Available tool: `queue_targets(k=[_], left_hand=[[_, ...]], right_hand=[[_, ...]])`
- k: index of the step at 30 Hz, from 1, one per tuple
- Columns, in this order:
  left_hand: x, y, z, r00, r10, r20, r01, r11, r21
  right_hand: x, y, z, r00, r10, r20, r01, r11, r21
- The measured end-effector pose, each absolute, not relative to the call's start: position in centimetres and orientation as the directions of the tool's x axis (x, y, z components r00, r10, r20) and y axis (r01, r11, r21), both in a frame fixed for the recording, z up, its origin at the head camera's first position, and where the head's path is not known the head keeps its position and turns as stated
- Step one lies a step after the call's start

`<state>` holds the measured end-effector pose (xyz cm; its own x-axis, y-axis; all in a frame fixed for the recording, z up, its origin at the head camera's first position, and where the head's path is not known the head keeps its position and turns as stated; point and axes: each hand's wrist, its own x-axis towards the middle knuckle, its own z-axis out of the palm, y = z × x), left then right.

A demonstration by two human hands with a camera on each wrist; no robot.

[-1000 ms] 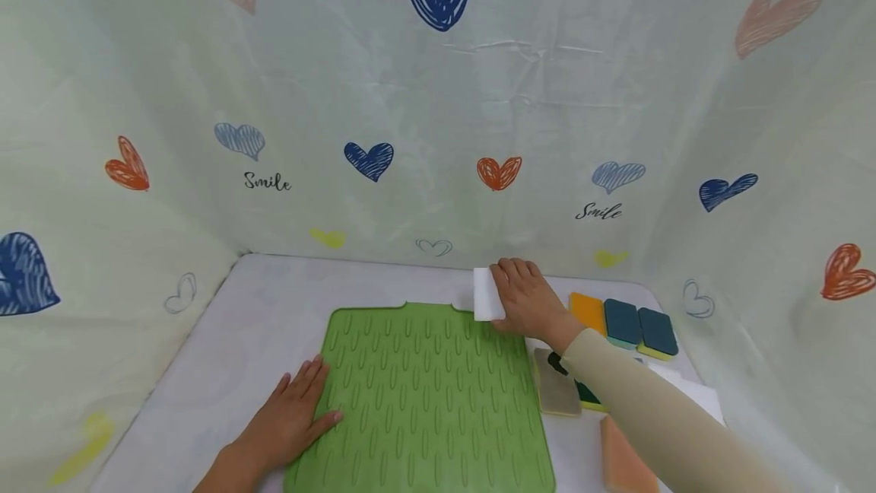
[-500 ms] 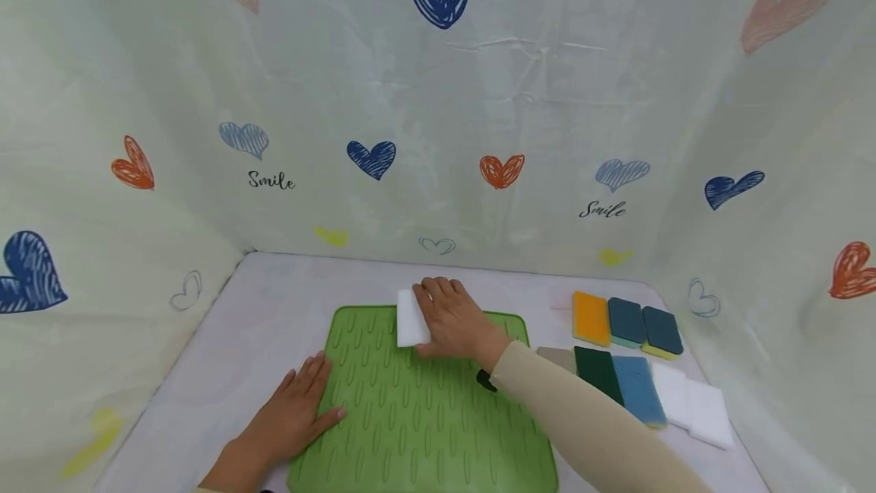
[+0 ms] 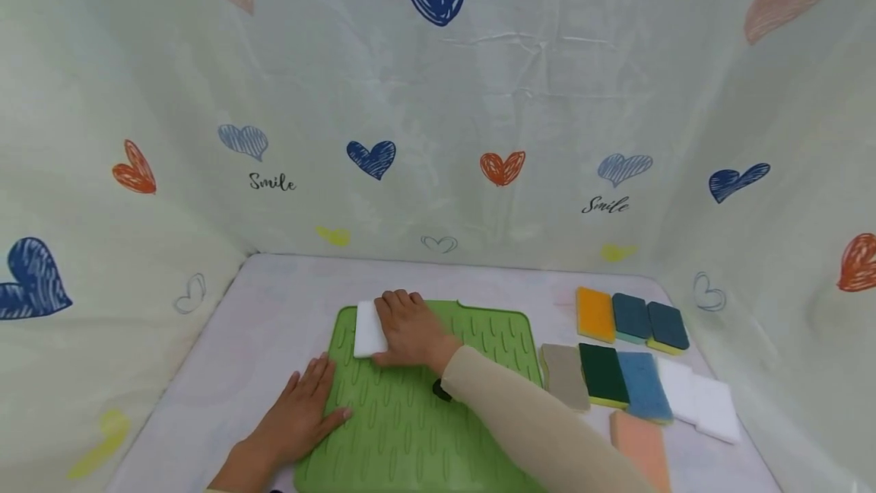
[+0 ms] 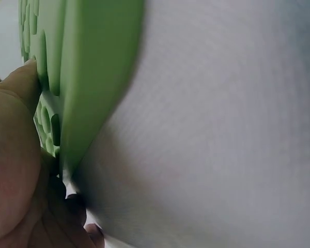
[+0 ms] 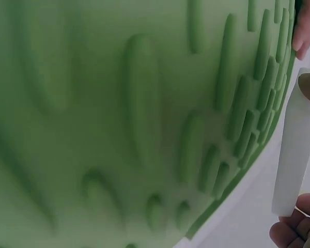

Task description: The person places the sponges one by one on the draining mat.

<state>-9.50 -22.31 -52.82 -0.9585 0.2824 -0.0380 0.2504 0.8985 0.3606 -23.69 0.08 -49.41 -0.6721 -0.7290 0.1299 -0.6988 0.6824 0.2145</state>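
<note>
A green ridged mat [image 3: 390, 432] lies on the pale table in the head view. My right hand [image 3: 409, 332] grips a white sponge [image 3: 367, 332] over the mat's far left corner. In the right wrist view the thumb and fingers hold the white sponge [image 5: 294, 155] by its two ends, and the mat's long raised ribs fill most of that view. My left hand [image 3: 296, 418] rests with straight fingers on the mat's left edge, thumb spread onto the ribs. The left wrist view shows the thumb over the mat's thick rim [image 4: 95, 77].
Right of the mat lie several sponges: orange [image 3: 595, 315], two dark blue-topped ones, beige [image 3: 565, 376], dark green [image 3: 603, 375], blue [image 3: 645, 386], peach [image 3: 640, 447] and two white ones [image 3: 715, 408]. A curtain printed with hearts [image 3: 503, 167] stands behind the table.
My right hand has moved left with the white sponge, from the mat's far right corner to its far left. The sponges at the right have come into fuller view. My left hand stays put.
</note>
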Motion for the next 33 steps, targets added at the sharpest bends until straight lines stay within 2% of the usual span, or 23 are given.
queue_targets(k=[7, 13, 33], left_hand=[[-9.6, -22.4, -53.0, -0.957, 0.289, -0.038, 0.256, 0.897, 0.360], [-9.6, -22.5, -53.3, -0.958, 0.286, -0.027, 0.259, 0.900, 0.351], [-9.6, -22.6, -53.8, -0.958, 0.286, -0.015, 0.263, 0.900, 0.347]], right_hand=[[-23.7, -1.6, -50.4, -0.691, -0.717, 0.087, -0.695, 0.693, 0.190], [-23.7, -1.9, -51.0, -0.704, -0.706, 0.077, -0.678, 0.701, 0.222], [-23.6, -2.4, -51.7, -0.709, -0.704, 0.029, -0.688, 0.700, 0.191]])
